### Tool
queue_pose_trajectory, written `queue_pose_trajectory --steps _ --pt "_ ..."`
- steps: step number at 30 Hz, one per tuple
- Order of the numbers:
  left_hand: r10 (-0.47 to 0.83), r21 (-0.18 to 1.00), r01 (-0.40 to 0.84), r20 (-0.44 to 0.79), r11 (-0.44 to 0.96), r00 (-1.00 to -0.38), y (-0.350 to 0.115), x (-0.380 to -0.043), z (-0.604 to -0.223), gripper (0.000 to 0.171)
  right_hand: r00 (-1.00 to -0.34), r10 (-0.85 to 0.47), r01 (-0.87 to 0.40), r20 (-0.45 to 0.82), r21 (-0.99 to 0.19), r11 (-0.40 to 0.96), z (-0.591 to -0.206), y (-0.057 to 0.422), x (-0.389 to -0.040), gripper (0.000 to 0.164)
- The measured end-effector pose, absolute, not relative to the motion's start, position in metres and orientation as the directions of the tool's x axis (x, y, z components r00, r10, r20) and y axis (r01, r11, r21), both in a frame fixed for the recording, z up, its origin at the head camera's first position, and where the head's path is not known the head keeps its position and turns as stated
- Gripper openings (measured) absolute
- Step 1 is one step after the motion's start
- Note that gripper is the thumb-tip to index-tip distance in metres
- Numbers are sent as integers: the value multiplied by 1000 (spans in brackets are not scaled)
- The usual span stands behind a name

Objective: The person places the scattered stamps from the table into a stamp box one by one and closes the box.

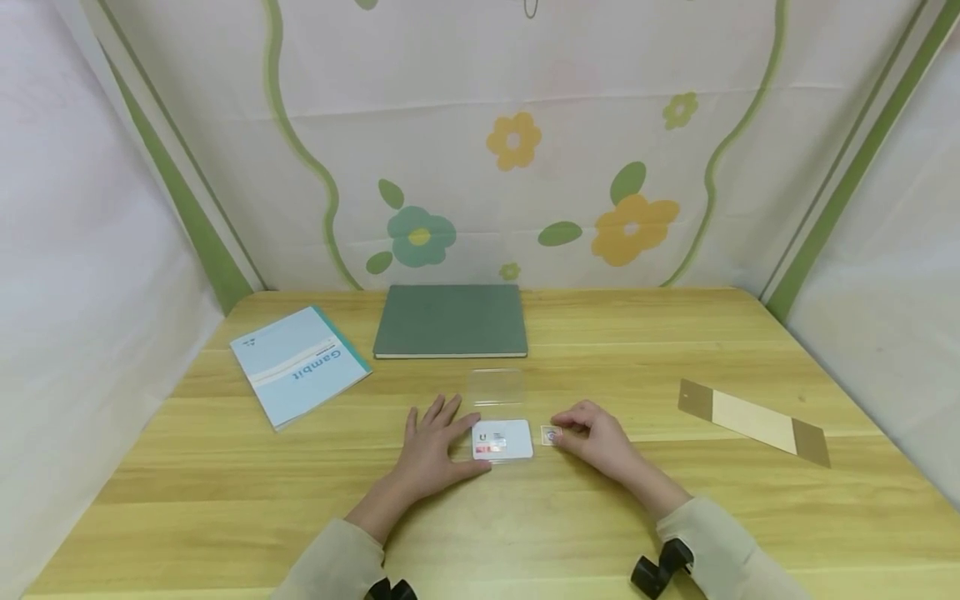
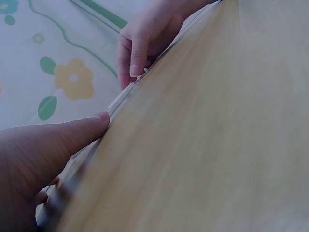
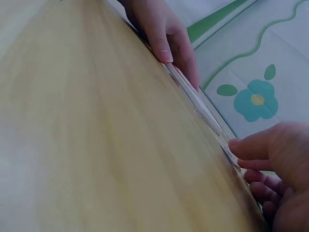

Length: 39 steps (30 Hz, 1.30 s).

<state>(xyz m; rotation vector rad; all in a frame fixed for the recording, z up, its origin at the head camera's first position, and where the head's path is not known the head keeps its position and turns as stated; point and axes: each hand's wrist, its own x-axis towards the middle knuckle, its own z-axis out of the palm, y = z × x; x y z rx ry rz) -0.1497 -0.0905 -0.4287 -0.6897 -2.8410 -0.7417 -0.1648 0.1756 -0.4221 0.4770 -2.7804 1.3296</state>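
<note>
My left hand (image 1: 431, 450) lies spread on the table, holding a shallow clear case (image 1: 504, 462) between thumb and index finger. The thumb is at the near edge, the index finger at the far left corner. In the case lies a white card (image 1: 517, 440) with small print and a red-and-silver patch. Just to the right, my right hand (image 1: 600, 442) pinches a small square picture piece (image 1: 547, 435), stamp-like, with a pale border. Its thumb and fingertips cover part of it. In the right wrist view the right thumb (image 3: 248, 147) is close over the table.
A clear flat lid-like piece (image 1: 497, 387) lies behind the case. Farther back are a dark green hardcover book (image 1: 452, 321) and a light blue booklet (image 1: 300, 367). A brown-and-cream strip (image 1: 753, 422) lies on the right. A floral cloth (image 1: 525, 192) hangs behind the wooden table (image 1: 225, 500).
</note>
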Motion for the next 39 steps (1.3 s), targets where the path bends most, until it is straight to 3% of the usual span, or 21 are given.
queue_pose_trajectory --steps 18,39 --pt "401 426 463 232 777 -886 -91 -150 -430 67 -906 -336 -417 258 -686 596 -425 175 -163 15" --pt "400 441 461 229 770 -887 -91 -150 -427 66 -891 -366 -448 268 -648 616 -423 172 -162 12"
